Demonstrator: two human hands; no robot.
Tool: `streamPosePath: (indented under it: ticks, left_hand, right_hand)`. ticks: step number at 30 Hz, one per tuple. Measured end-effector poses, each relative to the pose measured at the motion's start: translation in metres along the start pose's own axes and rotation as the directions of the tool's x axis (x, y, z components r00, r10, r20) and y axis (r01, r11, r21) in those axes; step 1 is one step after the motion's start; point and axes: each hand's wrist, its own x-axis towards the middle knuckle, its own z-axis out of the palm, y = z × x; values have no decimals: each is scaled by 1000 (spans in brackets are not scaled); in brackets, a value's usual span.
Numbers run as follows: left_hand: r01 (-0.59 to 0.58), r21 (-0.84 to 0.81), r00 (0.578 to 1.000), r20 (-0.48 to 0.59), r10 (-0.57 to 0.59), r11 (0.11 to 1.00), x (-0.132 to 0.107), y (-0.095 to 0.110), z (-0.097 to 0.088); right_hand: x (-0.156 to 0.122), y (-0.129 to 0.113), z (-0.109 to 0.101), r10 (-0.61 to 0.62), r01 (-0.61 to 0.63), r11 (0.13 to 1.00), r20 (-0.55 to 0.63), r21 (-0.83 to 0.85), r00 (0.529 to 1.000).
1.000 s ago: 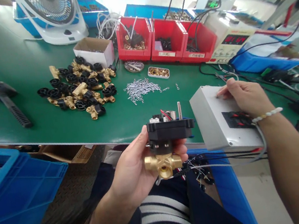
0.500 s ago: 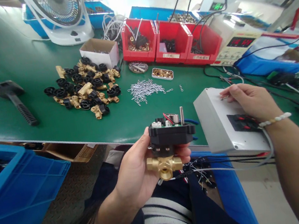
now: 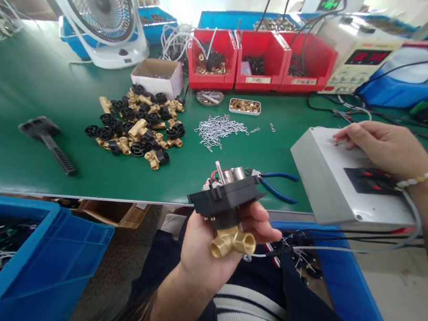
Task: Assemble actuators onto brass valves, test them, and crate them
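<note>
My left hand [image 3: 206,249] grips a valve assembly [image 3: 226,206] above my lap: a black actuator base with a metal shaft and small motor on top, and a brass tee body underneath. Thin wires run from it to the right. My right hand [image 3: 385,149] rests on top of a grey test box [image 3: 333,186] at the table's near edge, its fingertips curled down onto the lid at a small switch. Blue-handled pliers [image 3: 277,186] lie just behind the valve.
A pile of brass-and-black valve bodies [image 3: 138,128] and a heap of wire clips [image 3: 219,128] lie on the green table [image 3: 9,93]. Red bins [image 3: 259,61], a cardboard box [image 3: 156,75], a fan [image 3: 107,21] and a power supply [image 3: 362,57] stand behind. A blue crate [image 3: 35,276] sits at lower left.
My left hand has turned the valve assembly, so the black base now shows a corner and the brass body points differently. The view has shifted left. My right hand stays on the box.
</note>
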Motion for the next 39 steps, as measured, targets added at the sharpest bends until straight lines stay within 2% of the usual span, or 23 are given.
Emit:
streamPosePath:
  ticks: [3,9,13,20,30,39]
  left_hand:
    - [9,1,993,115,-9,1000,-2,-1,-7]
    - [61,-79,974,223,-42,995,-2,-1,-6]
    - [84,-100,971,232,-59,991,-3,-1,-6]
    - [95,-94,965,254,-68,991,-2,-2,-7]
    - [99,-167,961,273,-50,981,1,-2,-7]
    - [103,-196,957,288,-43,975,3,-3,-9]
  right_hand:
    - [1,2,0,30,-30,999,-8,-17,1000]
    - [1,1,-1,131,-131,991,1,-22,991]
    - [1,-5,-2,147,-147,988,-9,-54,989]
    - [2,-9,-2,93,-94,995,-18,-43,995]
    - [3,-14,-2,234,-235,969,-19,-71,972]
    - [2,-14,-3,177,-177,982,-6,-68,984]
